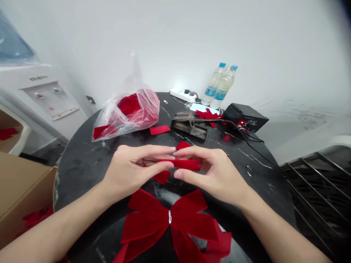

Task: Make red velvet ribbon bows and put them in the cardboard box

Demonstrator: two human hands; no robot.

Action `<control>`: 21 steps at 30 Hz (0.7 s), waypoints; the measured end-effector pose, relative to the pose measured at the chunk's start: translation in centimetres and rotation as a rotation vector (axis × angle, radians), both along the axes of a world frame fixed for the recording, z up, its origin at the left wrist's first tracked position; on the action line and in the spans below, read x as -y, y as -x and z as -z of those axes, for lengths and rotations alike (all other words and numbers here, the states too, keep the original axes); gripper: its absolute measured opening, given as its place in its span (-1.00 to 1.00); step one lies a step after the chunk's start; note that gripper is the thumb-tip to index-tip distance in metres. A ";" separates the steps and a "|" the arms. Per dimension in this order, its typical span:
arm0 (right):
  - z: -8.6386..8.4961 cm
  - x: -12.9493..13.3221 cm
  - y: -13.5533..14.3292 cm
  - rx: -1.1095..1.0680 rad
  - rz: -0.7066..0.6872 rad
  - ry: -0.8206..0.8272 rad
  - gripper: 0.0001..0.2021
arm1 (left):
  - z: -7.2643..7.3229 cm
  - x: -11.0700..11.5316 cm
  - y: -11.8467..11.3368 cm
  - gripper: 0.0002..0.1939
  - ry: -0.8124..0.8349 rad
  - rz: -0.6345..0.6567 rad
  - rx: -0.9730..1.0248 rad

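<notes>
Over the middle of the table, my left hand (131,166) pinches one end of a short red velvet ribbon strip (188,164) between thumb and fingers. My right hand (211,173) curls round the strip's other end, thumb below and fingers above; its exact contact is partly hidden. Below both hands lies a large red velvet bow (148,223) with a silver band at its centre. More red ribbon pieces lie under and behind the hands, one piece (162,177) beneath the left fingers and another piece (182,145) beyond the fingertips.
A plastic bag (148,109) of red ribbon stands at the back left. Behind my hands are a soldering iron stand (189,126) and its black control box (245,118), with a trailing cable. Water bottles (219,87), a power strip (183,95) and a cardboard box (24,186) are around.
</notes>
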State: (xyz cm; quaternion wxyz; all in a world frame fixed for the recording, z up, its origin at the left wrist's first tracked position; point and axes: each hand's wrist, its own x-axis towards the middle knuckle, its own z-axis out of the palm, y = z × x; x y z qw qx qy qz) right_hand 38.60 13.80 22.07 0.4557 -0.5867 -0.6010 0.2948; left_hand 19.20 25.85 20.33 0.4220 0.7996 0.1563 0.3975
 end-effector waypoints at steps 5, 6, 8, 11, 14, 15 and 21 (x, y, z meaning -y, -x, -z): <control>0.1 0.2 -0.6 -0.033 -0.112 0.112 -0.81 | 0.0 0.2 0.0 -0.65 -0.033 0.080 -0.016; 0.2 0.2 -0.7 -0.023 -0.132 0.103 -0.80 | -0.1 0.2 0.0 -0.66 -0.056 0.074 -0.015; 0.2 0.2 -1.1 0.035 -0.153 0.073 -0.80 | 0.0 0.1 0.1 -0.68 -0.099 0.061 -0.019; 0.1 0.3 -1.6 0.135 -0.166 0.034 -0.81 | 0.0 -0.1 0.1 -0.72 -0.109 0.047 -0.035; -0.3 0.4 -1.8 0.190 -0.181 0.031 -0.81 | -0.1 -0.1 0.1 -0.76 -0.055 0.027 -0.068; -0.4 0.4 -1.7 0.216 -0.175 0.028 -0.80 | -0.1 0.0 0.1 -0.77 -0.040 0.020 -0.079; -0.5 0.4 -1.3 0.145 -0.103 0.080 -0.75 | -0.3 0.0 0.2 -0.78 -0.115 -0.007 -0.073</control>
